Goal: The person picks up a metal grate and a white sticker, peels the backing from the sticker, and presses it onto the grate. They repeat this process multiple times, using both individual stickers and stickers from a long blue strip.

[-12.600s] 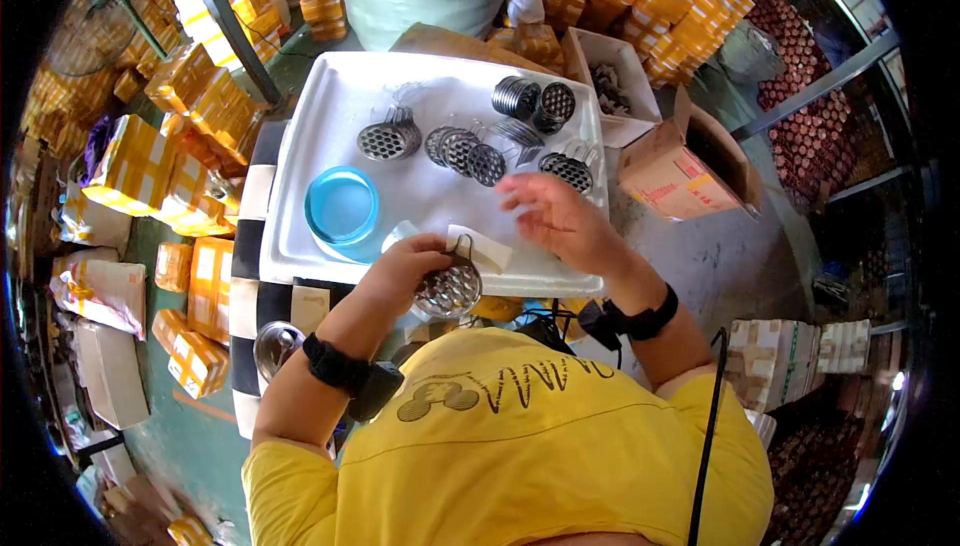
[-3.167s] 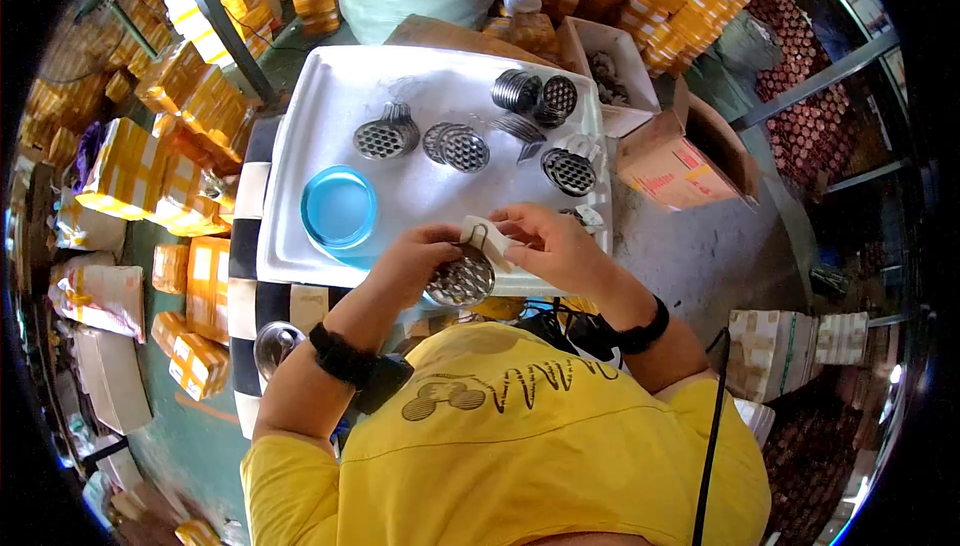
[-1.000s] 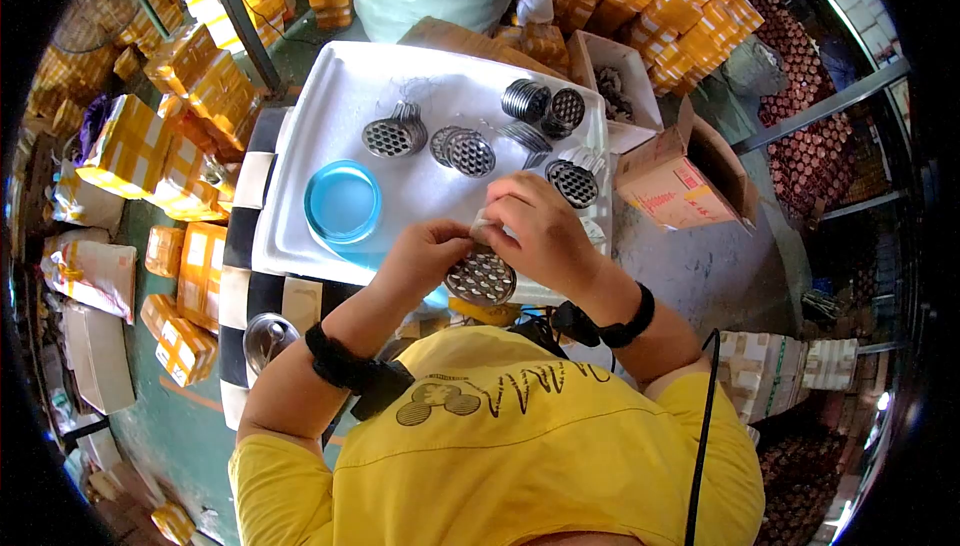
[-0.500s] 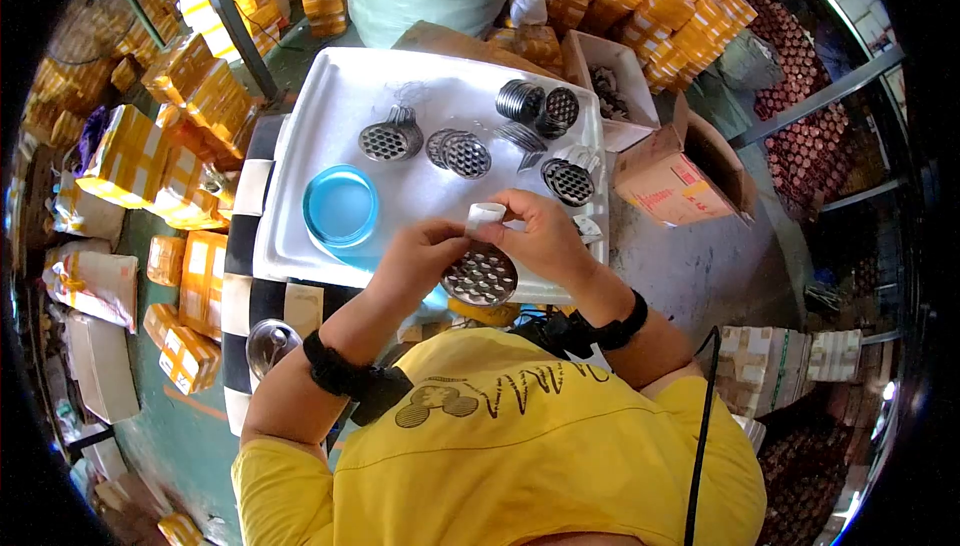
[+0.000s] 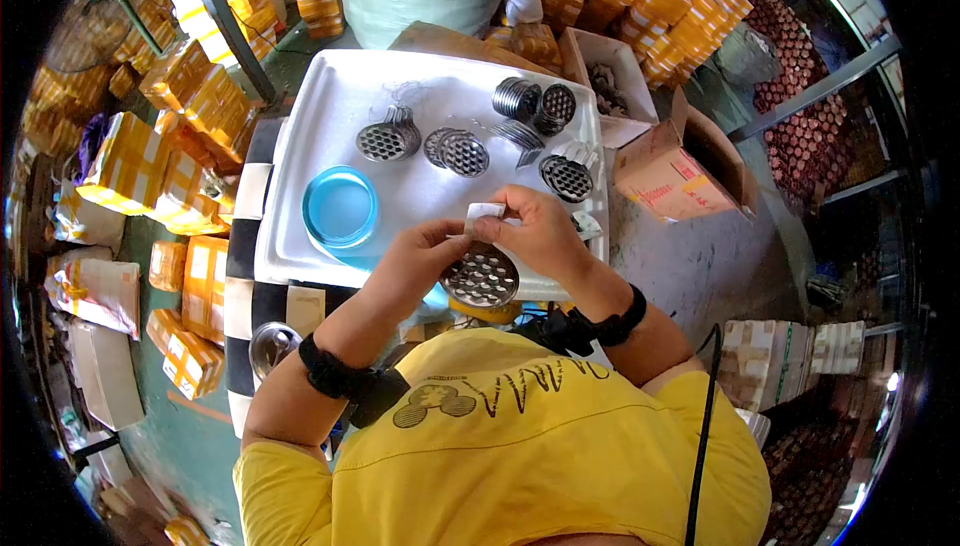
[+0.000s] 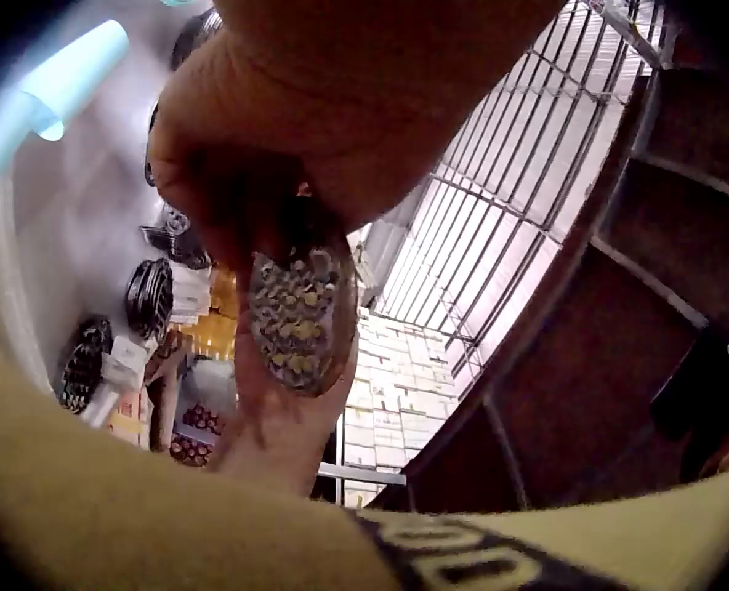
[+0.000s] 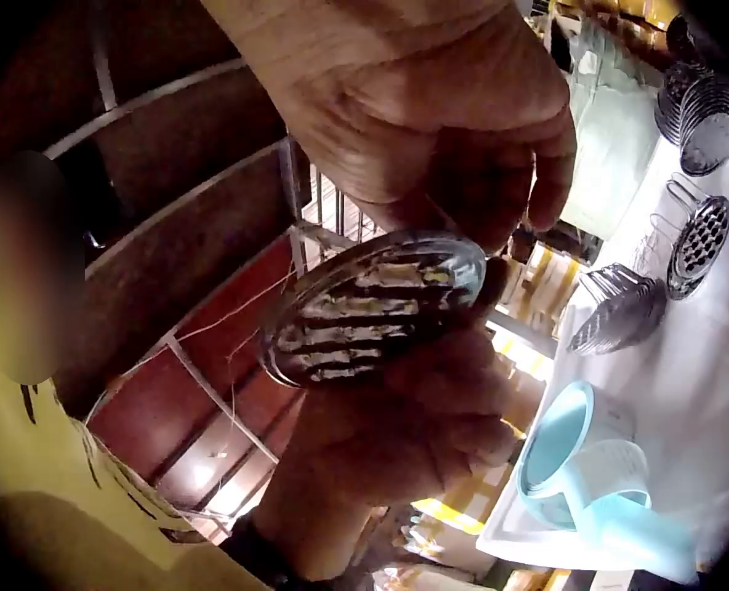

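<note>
A round metal disc with holes (image 5: 480, 278) hangs below both hands at the white tray's (image 5: 290, 268) front edge. My left hand (image 5: 415, 258) pinches its upper left edge. My right hand (image 5: 545, 238) pinches a small white tag (image 5: 484, 212) at the disc's top. In the left wrist view the perforated disc (image 6: 301, 318) is seen under the left hand (image 6: 278, 136). The right wrist view shows the disc (image 7: 371, 308) between the right hand (image 7: 426, 111) and the left hand (image 7: 402, 431); the fingertips are partly hidden there.
Stacks of perforated discs (image 5: 388, 138) lie across the tray, with more (image 5: 464, 154) near its middle. A blue round container (image 5: 341, 208) stands at the tray's left. An open cardboard box (image 5: 680, 181) and a white box (image 5: 640, 86) are at the right.
Compared with several seconds ago, the right hand has come from over the tray to the disc and now pinches the white tag. Lately the hands have barely moved.
</note>
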{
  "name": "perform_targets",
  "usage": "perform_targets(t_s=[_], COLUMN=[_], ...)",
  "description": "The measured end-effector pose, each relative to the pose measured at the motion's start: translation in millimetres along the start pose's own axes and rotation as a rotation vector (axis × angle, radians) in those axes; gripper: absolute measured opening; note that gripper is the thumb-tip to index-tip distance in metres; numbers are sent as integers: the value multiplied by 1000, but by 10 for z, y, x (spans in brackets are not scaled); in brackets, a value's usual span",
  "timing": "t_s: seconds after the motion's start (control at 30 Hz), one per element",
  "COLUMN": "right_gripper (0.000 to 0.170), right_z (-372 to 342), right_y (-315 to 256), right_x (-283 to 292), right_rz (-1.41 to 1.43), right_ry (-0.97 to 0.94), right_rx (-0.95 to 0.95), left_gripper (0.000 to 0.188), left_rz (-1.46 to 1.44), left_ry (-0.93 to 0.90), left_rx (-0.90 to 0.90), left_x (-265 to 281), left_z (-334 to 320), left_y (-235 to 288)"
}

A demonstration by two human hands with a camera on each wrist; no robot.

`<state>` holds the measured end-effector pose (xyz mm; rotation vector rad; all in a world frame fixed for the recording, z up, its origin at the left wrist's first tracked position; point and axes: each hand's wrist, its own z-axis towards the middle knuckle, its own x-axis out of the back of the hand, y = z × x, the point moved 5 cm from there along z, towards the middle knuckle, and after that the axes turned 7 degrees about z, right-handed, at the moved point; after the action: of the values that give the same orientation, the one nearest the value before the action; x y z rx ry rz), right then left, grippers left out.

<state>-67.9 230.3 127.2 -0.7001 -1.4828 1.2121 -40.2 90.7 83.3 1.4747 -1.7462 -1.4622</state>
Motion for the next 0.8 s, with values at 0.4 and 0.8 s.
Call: perform_targets(t_s=[0.4,0.8], right_gripper=[20,21], right_z=[-47,-204], right_y=[500,727], right_x=[-127,-119], right_rz=[199,225], right_ry=[-109,85], right_rx=[-212,-142], left_gripper=[35,36], left_rz=[-203,-216], left_ry=[-73,-91], left_rx=[76,167], left_x=[11,-55], left_z=[73,131], left_y=[-203,-377])
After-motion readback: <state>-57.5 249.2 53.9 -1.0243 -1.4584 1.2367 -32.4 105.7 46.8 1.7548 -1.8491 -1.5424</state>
